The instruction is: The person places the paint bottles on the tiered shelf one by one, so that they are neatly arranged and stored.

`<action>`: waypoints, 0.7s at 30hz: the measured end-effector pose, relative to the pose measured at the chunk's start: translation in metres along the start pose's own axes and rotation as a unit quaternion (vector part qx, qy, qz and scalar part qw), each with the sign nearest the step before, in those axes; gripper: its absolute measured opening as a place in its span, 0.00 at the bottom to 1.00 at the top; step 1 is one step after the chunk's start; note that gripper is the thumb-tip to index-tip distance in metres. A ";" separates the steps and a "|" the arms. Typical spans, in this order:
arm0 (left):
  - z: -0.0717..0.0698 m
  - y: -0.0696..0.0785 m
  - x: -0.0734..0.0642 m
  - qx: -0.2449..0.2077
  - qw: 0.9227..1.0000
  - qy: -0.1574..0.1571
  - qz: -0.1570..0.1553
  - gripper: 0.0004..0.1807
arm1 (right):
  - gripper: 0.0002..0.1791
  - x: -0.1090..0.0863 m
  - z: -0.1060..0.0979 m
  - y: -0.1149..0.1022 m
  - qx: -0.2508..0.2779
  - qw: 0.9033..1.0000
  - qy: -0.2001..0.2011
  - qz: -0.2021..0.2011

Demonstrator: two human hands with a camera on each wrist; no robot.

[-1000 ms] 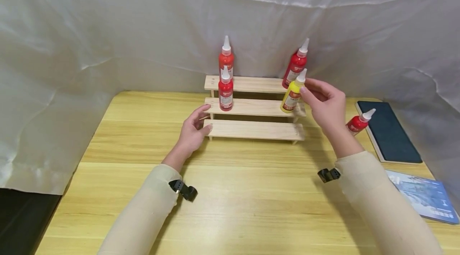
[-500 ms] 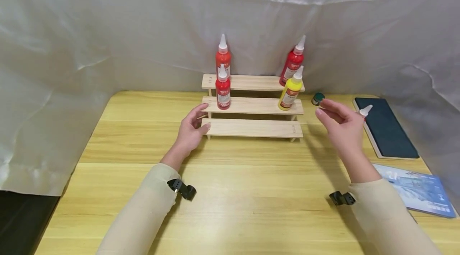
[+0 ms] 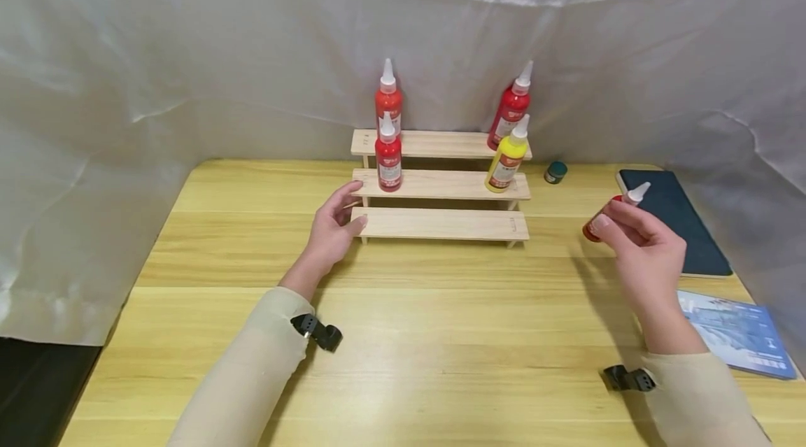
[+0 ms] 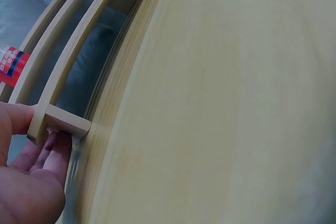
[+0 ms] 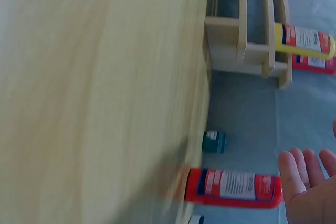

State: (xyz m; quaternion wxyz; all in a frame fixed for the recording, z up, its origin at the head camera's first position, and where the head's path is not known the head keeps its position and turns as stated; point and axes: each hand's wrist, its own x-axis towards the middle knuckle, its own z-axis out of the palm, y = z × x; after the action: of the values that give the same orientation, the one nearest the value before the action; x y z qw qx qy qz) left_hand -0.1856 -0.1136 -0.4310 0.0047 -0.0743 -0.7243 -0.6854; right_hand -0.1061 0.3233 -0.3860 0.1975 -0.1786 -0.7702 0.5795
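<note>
A three-step wooden stand (image 3: 441,224) sits toward the back of the table. My left hand (image 3: 330,230) grips its left end, thumb on the lowest step's edge and fingers tucked beneath. On the middle step stand a red paint bottle (image 3: 390,164) at left and a yellow one (image 3: 506,164) at right. Behind them, the top step bears an orange-red bottle (image 3: 387,98) and a dark red one (image 3: 510,111). My right hand (image 3: 651,258), fingers extended, is at another red paint bottle (image 5: 236,187) upright on the table, fingertips right beside its upper end.
Behind the stand's right end is a small dark green jar (image 3: 555,172). A dark notebook (image 3: 693,223) and a blue-white booklet (image 3: 737,335) lie at the right. Grey cloth (image 3: 283,48) hangs along the back.
My right hand has let go of the yellow bottle on the middle step and moved right and nearer, to the red bottle. My left hand has stayed on the stand.
</note>
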 end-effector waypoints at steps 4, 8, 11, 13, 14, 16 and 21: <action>-0.001 -0.001 0.000 0.000 1.000 0.000 -0.001 0.33 | 0.23 0.002 -0.012 0.003 0.031 0.999 0.031 0.007; -0.001 -0.001 0.000 0.000 1.000 -0.001 0.003 0.33 | 0.24 0.008 -0.024 0.004 0.079 0.995 0.052 0.029; -0.001 0.000 0.000 0.000 1.000 -0.001 0.003 0.33 | 0.27 0.015 -0.031 0.005 0.089 0.993 0.060 0.051; -0.001 0.000 0.001 -0.001 1.000 -0.001 0.000 0.34 | 0.29 0.020 -0.035 0.007 0.074 0.993 0.061 0.063; -0.001 -0.004 0.002 -0.001 1.000 0.000 0.001 0.34 | 0.29 0.022 -0.037 0.007 0.061 0.994 0.061 0.068; -0.001 -0.004 0.001 -0.001 1.000 -0.001 -0.001 0.34 | 0.31 0.028 -0.039 0.009 0.031 0.995 0.054 0.079; 0.000 0.001 -0.001 0.000 1.000 -0.002 0.002 0.33 | 0.34 0.040 -0.039 0.014 -0.067 0.994 0.025 0.086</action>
State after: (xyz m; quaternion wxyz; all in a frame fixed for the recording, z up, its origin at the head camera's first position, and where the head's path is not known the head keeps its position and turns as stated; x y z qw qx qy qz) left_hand -0.1845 -0.1139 -0.4306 0.0044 -0.0775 -0.7242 -0.6852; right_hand -0.1194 0.3796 -0.3861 0.1536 -0.2716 -0.7837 0.5371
